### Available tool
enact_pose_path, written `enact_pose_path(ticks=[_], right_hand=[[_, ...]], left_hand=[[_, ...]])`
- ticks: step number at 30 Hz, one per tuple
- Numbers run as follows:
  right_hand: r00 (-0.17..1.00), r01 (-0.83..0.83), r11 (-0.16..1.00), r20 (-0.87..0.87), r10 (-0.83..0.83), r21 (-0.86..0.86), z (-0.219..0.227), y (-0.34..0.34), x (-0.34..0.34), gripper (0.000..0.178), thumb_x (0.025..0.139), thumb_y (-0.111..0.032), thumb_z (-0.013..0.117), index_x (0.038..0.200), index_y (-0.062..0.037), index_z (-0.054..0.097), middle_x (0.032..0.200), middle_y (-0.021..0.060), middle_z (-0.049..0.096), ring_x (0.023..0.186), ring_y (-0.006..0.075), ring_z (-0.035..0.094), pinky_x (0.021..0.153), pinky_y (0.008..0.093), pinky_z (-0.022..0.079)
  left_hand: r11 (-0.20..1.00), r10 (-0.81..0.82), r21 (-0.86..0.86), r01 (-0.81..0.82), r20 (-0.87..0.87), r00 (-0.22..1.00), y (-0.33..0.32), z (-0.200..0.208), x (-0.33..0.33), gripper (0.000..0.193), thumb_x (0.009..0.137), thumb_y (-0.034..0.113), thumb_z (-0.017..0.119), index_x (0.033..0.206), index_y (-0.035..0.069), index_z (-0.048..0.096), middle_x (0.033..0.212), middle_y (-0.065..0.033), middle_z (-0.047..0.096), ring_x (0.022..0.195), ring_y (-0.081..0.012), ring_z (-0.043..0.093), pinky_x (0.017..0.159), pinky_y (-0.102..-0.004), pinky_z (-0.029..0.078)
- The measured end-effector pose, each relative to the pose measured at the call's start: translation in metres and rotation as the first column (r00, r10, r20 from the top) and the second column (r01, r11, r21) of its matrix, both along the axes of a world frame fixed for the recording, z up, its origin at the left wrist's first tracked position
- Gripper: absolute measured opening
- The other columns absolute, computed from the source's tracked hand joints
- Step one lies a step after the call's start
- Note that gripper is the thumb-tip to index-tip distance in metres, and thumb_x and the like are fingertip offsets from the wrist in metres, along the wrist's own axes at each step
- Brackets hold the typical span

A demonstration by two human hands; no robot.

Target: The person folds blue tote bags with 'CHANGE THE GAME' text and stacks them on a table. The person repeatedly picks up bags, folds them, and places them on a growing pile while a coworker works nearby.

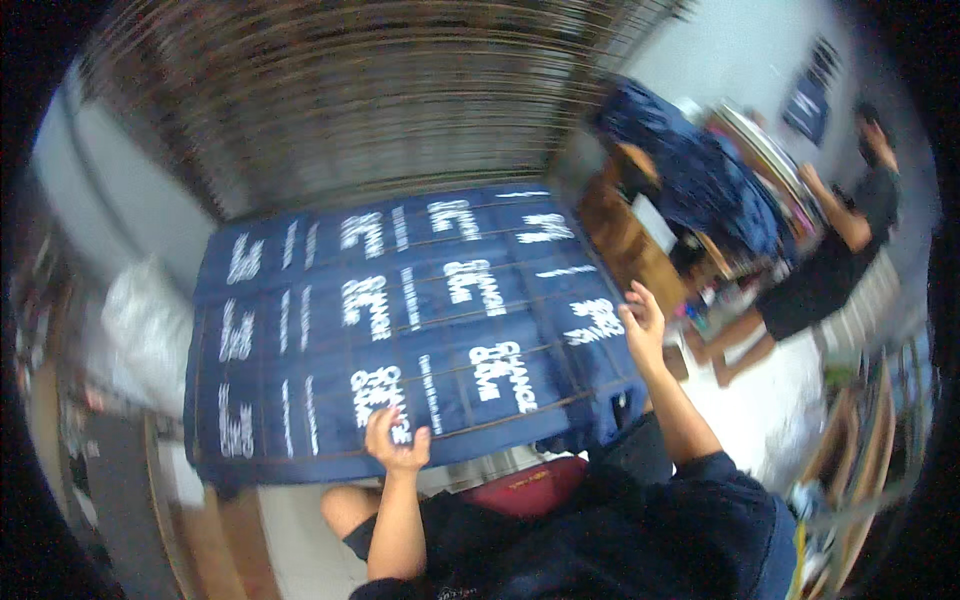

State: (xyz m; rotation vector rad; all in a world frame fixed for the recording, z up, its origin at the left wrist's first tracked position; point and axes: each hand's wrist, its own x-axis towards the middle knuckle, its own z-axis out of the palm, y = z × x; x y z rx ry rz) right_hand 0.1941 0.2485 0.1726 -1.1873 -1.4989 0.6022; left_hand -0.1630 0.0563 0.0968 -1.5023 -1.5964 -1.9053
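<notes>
Navy fabric printed with rows of white lettering (440,390) lies spread over a table in front of me. Thin brownish lines run across it like a grid. Over the near edge of the fabric is my left hand (397,440), thumb and fingers apart, with nothing visible in it. My right hand (642,315) is raised at the fabric's right edge, its fingers loosely spread and holding nothing I can see. The cloth hangs down in folds at the near right corner. Blur hides whether either hand touches the cloth.
A rack of many thin slats (360,110) rises behind the table. At the right, dark blue cloth (690,170) is heaped beside a wooden surface (635,245). A person in dark clothes (835,255) is farther right. Translucent plastic (150,310) stands at the left.
</notes>
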Motion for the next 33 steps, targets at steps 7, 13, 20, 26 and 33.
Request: enact_pose_path(ticks=[7, 13, 20, 26, 33], right_hand=[[0.921, 0.387, 0.913, -0.014, -0.388, 0.129, 0.036, 0.000, 0.134, 0.046, 0.077, -0.010, 0.065, 0.121, -0.0077, 0.053, 0.105, 0.0074, 0.057, 0.090, 0.0155, 0.057, 0.074, 0.0282, 0.046], [0.905, 0.422, 0.893, -0.127, -0.406, 0.154, 0.065, 0.028, 0.209, 0.039, 0.079, -0.012, 0.066, 0.116, -0.0075, 0.056, 0.101, 0.0093, 0.059, 0.087, 0.0151, 0.058, 0.072, 0.0281, 0.048], [0.812, 0.406, 0.913, -0.477, -0.336, 0.049, 0.106, 0.060, 0.254, 0.040, 0.081, -0.019, 0.065, 0.118, -0.0073, 0.054, 0.093, 0.0053, 0.061, 0.075, 0.0090, 0.059, 0.059, 0.0215, 0.044], [0.513, 0.186, 0.982, -0.850, -0.117, -0.023, 0.142, 0.110, 0.323, 0.083, 0.077, -0.050, 0.064, 0.135, -0.0017, 0.028, 0.119, 0.0163, 0.049, 0.103, 0.0268, 0.055, 0.080, 0.0378, 0.046], [0.126, -0.097, 0.989, -0.984, 0.123, 0.111, 0.173, 0.163, 0.332, 0.126, 0.065, -0.067, 0.065, 0.140, 0.0012, -0.009, 0.139, 0.0289, 0.025, 0.123, 0.0434, 0.038, 0.099, 0.0543, 0.035]], left_hand=[[0.883, -0.406, -0.263, 0.389, -0.010, 0.914, -0.036, 0.043, 0.104, 0.028, 0.065, 0.020, 0.072, 0.086, 0.003, 0.062, 0.070, -0.0069, 0.058, 0.055, -0.0192, 0.049, 0.050, -0.0298, 0.040], [0.264, -0.656, -0.742, 0.616, 0.329, 0.679, -0.086, -0.004, 0.180, 0.036, 0.073, 0.031, 0.074, 0.101, 0.010, 0.064, 0.069, -0.0035, 0.060, 0.054, -0.0148, 0.053, 0.055, -0.0277, 0.046], [0.027, -0.400, -0.868, 0.495, 0.444, 0.802, -0.081, -0.076, 0.166, 0.046, 0.078, 0.042, 0.067, 0.103, 0.004, 0.061, 0.063, -0.0045, 0.061, 0.059, -0.0142, 0.058, 0.060, -0.0293, 0.047], [0.000, -0.389, -0.852, 0.524, 0.482, 0.785, -0.081, -0.081, 0.168, 0.044, 0.078, 0.040, 0.069, 0.100, 0.003, 0.061, 0.058, -0.0031, 0.059, 0.051, -0.0098, 0.054, 0.050, -0.0254, 0.042], [0.062, -0.392, -0.864, 0.499, 0.439, 0.808, -0.079, -0.097, 0.163, 0.043, 0.079, 0.041, 0.068, 0.099, 0.003, 0.062, 0.060, -0.0045, 0.059, 0.055, -0.0124, 0.055, 0.055, -0.0282, 0.045]])
